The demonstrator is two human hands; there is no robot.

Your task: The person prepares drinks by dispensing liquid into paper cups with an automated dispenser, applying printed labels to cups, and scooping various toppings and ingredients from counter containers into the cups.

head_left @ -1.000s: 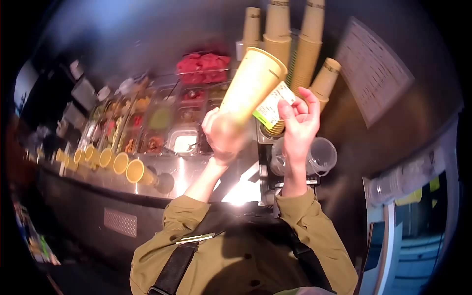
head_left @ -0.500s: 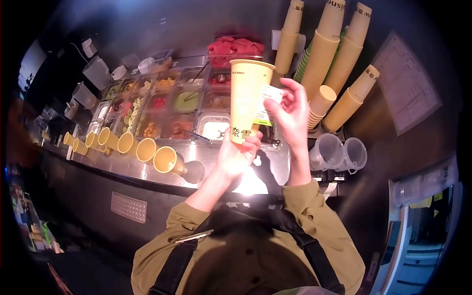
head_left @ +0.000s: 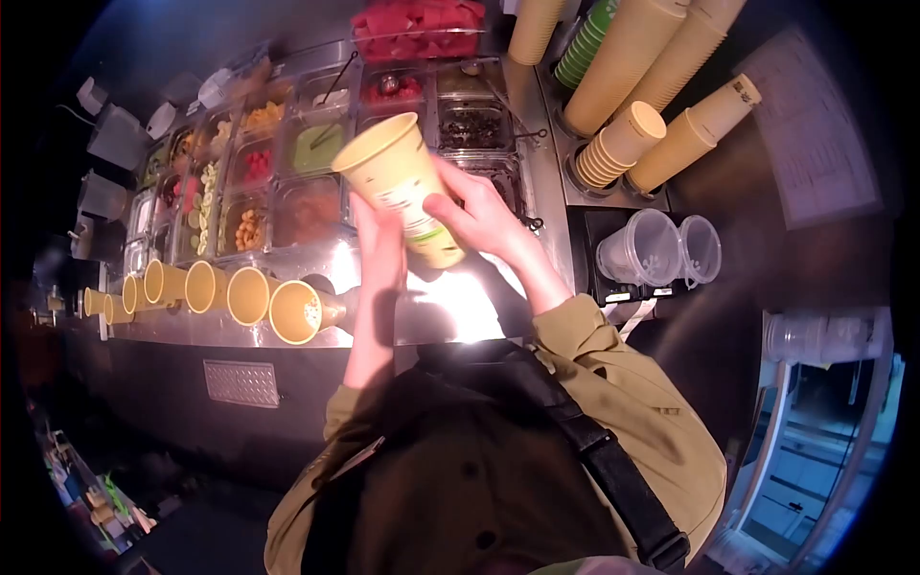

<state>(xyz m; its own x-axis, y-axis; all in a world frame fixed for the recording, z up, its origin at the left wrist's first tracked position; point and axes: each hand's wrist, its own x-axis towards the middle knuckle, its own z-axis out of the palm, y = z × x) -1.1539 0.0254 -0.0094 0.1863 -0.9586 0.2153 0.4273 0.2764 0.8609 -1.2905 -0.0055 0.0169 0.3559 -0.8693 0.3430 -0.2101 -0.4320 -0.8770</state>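
Note:
A tall yellow paper cup [head_left: 385, 161] is tilted in front of me, its rim up and to the left, with both hands around it. My left hand [head_left: 379, 235] grips its left side, fingers partly hidden behind the cup. On the other side, my right hand [head_left: 472, 206] is closed against the cup, the thumb pressing near a white and green label [head_left: 414, 205] that lies on its wall. To the left of my hands, a row of several yellow paper cups stands along the counter; the nearest cup [head_left: 290, 312] has small pale bits inside.
Behind the hands are clear topping bins, including one of green paste [head_left: 318, 149] and one of dark pieces [head_left: 476, 127]. Red packs [head_left: 418, 31] lie at the back. Stacked paper cups [head_left: 621, 67] and clear plastic tubs [head_left: 634, 251] stand on the right.
The label, earlier held partly off the cup by my right hand, now lies on its wall. The cup has tipped and moved left and down, and my view has shifted.

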